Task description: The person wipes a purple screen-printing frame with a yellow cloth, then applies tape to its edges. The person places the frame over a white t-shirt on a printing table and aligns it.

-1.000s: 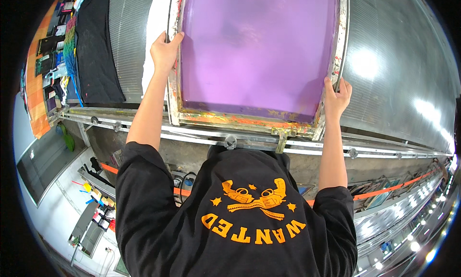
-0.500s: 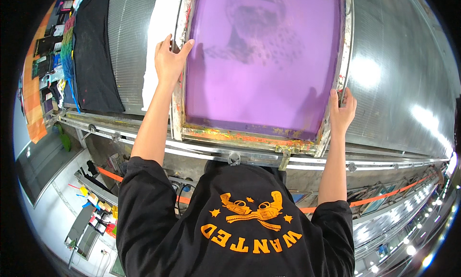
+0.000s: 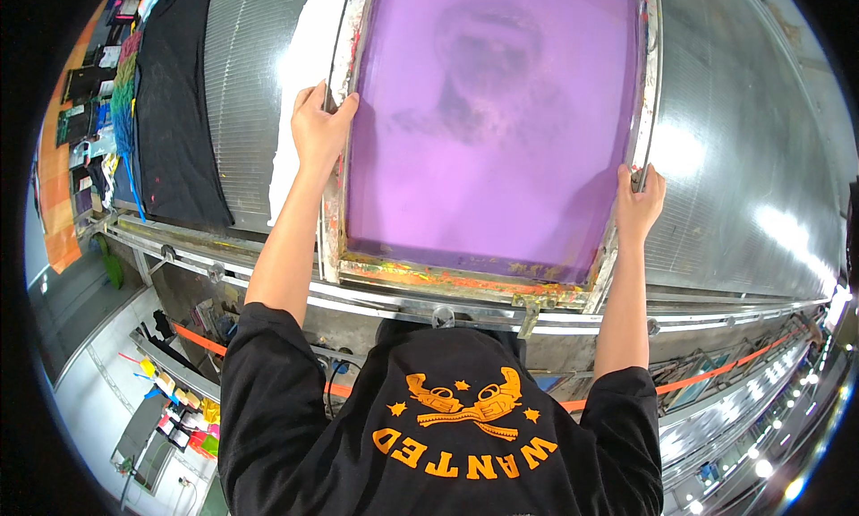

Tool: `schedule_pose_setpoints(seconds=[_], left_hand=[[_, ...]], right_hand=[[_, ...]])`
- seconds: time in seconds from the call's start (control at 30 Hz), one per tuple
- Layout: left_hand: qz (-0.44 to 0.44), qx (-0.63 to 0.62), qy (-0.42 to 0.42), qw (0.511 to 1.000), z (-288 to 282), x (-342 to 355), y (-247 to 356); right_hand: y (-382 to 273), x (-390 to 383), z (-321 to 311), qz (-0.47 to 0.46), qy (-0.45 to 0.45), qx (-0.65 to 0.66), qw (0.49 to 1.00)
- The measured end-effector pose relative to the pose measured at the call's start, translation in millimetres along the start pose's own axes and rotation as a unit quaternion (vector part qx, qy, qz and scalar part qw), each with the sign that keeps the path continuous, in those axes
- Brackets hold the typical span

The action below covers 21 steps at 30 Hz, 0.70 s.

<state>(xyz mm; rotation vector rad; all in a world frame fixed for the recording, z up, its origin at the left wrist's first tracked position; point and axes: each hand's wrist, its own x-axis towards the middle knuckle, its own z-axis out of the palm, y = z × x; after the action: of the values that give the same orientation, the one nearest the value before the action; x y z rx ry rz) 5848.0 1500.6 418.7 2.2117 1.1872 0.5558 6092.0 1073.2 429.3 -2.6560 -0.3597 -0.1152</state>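
Note:
A screen-printing frame (image 3: 429, 278) with a purple mesh (image 3: 483, 194) lies in front of me on the long metal table. Its worn wooden rails carry orange, yellow and red ink stains. A dark, blurry portrait-like image shows in the upper part of the mesh. My left hand (image 3: 320, 133) is closed on the left rail, thumb on the inner side and fingers over the outer edge. Lower down, my right hand (image 3: 639, 207) grips the right rail, its fingers curled round the outside. White cloth (image 3: 288, 162) shows along the frame's left side, partly under it.
Black cloth (image 3: 174, 113) lies on the ribbed table top (image 3: 246, 86) to the left. A metal rail (image 3: 394, 310) with round fittings runs along the near edge, and a small clamp-like piece (image 3: 530, 315) sits at the frame's lower rail. Shiny grey table surface (image 3: 725, 185) extends right.
My left hand's fingers have closed more tightly round the left rail. My right hand keeps its hold. The whole view has shifted slightly, and the dark image on the mesh looks fainter.

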Motion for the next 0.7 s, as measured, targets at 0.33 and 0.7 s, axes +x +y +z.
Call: schedule_pose_setpoints(seconds=[0.33,0.7], left_hand=[[-0.020,0.003,-0.026,0.999,-12.9,2.7,20.9],[-0.059,-0.015,-0.047,0.997,-14.2,4.5,24.3]], right_hand=[[-0.6,-0.6,-0.1,0.042,-0.029,0.027,0.998],[1.0,-0.9,-1.1,0.046,-0.030,0.030,0.998]])
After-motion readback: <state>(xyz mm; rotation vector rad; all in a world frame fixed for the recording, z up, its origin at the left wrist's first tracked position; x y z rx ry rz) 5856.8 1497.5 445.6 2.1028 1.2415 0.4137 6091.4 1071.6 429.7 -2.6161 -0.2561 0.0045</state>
